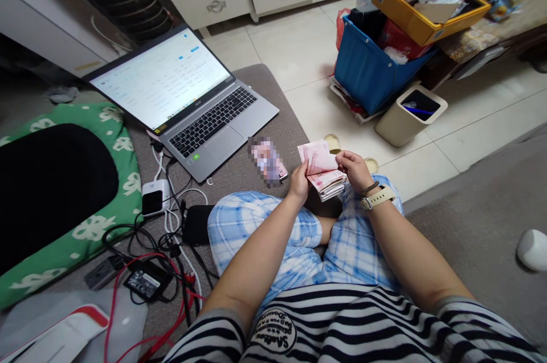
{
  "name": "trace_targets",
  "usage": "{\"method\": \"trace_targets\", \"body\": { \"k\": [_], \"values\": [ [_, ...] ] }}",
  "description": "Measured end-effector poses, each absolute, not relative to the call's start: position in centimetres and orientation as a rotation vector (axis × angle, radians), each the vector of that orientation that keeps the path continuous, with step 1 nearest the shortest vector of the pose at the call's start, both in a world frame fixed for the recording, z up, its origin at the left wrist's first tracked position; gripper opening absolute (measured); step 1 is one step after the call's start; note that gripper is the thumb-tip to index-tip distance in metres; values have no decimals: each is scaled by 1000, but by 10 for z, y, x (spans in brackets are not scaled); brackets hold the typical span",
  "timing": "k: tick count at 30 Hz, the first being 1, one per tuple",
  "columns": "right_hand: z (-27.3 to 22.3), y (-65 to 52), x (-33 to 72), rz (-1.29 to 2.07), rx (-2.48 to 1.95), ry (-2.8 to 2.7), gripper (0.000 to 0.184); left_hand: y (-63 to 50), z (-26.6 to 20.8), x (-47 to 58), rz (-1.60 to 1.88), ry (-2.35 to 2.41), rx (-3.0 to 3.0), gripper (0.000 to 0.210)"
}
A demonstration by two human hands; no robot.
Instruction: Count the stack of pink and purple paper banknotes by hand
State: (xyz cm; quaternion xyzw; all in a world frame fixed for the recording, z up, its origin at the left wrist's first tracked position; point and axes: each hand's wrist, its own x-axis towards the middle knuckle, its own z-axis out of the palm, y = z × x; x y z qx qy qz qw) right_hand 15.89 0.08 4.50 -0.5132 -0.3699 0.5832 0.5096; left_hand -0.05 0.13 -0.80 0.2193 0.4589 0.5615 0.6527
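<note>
I see the stack of pink banknotes (327, 178) held above the lap, just right of the open laptop (192, 101). My left hand (299, 182) is closed around the stack's left edge, thumb on top. My right hand (352, 168) pinches the top note, folded up off the stack. I judge the notes light, thin, limp and prone to sliding on one another; the stack is best clamped firmly at one short edge, single notes lifted by a corner. A phone (268, 162) lies between laptop and notes.
</note>
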Motion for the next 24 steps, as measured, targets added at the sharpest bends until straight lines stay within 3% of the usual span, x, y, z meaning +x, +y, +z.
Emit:
{"method": "trace_targets", "body": {
  "k": [24],
  "values": [
    [45, 2, 158, 1422, -1227, -853, 25, 2, -4, 2, 1289, 1018, 471, 36]
  ]
}}
